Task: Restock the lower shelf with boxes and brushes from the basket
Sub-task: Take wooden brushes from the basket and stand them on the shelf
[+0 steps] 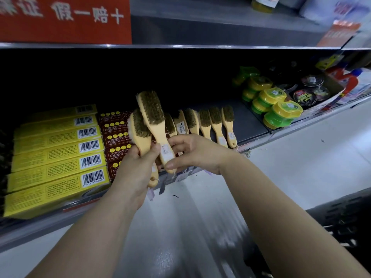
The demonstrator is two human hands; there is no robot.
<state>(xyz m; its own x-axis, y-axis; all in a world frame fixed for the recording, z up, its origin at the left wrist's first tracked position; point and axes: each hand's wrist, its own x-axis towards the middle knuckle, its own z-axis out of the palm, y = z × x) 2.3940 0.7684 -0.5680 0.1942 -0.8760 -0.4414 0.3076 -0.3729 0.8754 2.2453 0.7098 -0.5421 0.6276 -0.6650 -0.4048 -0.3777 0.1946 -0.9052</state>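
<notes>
My left hand (136, 169) grips the handle of a wooden brush (140, 129) with brown bristles, held upright in front of the lower shelf (251, 135). My right hand (192, 153) pinches the handle of a second wooden brush (154, 117), which crosses over the first. Behind them, several more brushes (214, 123) lie side by side on the shelf with handles toward me. Yellow boxes (58, 155) are stacked at the shelf's left, dark brown boxes (115, 135) beside them. The dark basket (341, 215) shows at the lower right.
Green and yellow round containers (275, 105) and black tins (309, 93) fill the shelf's right part. A bare strip of shelf lies between the brushes and those containers. A red sign (64, 19) hangs on the upper shelf edge. Pale floor (301, 167) lies below.
</notes>
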